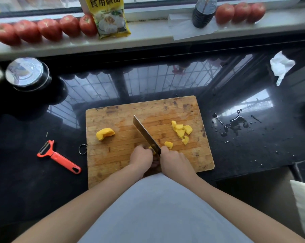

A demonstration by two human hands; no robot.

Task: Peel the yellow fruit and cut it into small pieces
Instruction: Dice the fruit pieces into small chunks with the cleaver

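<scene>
On the wooden cutting board (123,163) a peeled yellow fruit wedge (105,134) lies at the left. Several small yellow pieces (181,131) are heaped at the right, and one more piece (168,144) lies near the blade. My right hand (174,162) grips the handle of a cleaver (144,134), whose blade points away and to the left. My left hand (141,159) holds a small yellow bit (151,148) of fruit against the blade; most of that bit is hidden by my fingers.
An orange peeler (58,157) lies on the black counter left of the board. A steel pot (28,74) stands at the far left. Spilled water (236,124) lies to the right, with crumpled paper (281,66) behind. Tomatoes (48,29), a yellow packet (109,16) and a dark bottle (203,12) line the sill.
</scene>
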